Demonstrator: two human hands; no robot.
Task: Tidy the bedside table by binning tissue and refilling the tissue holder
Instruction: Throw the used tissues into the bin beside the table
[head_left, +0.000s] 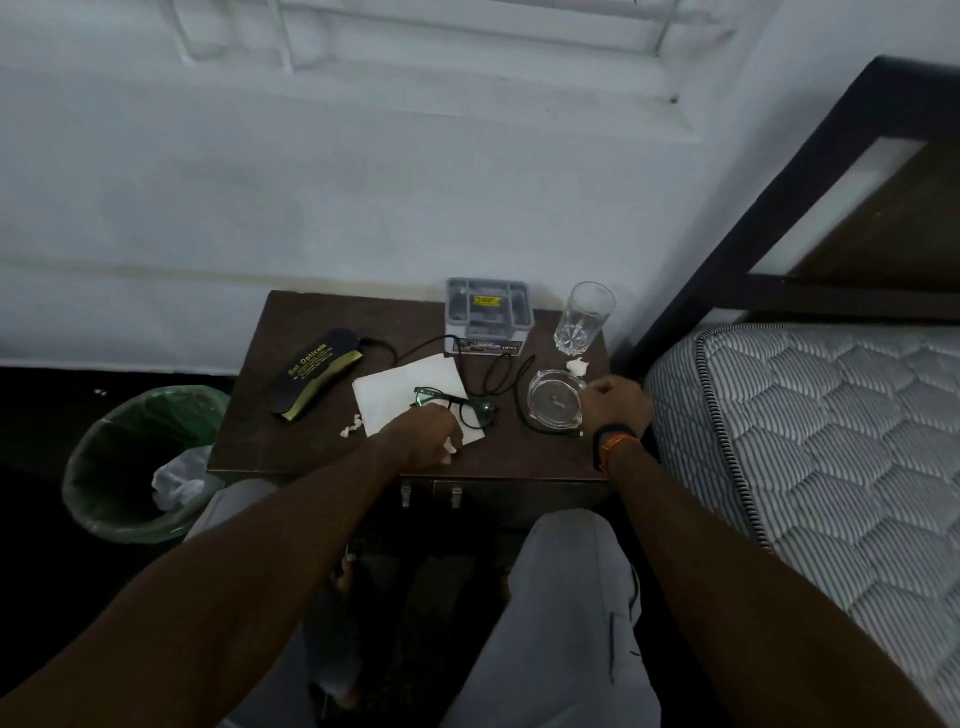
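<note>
On the dark bedside table my left hand is closed around a crumpled bit of white tissue, over the near corner of a flat stack of white napkins. Black glasses lie on that stack. A small tissue scrap lies left of the stack. Another tissue scrap sits at the foot of the drinking glass. My right hand is fisted just right of the glass ashtray; whether it holds anything is hidden. The grey tissue holder stands at the table's back.
A bin with a green liner stands on the floor left of the table, with crumpled white tissue inside. A black spectacle case and a black cable lie on the table. The mattress and bed frame close the right side.
</note>
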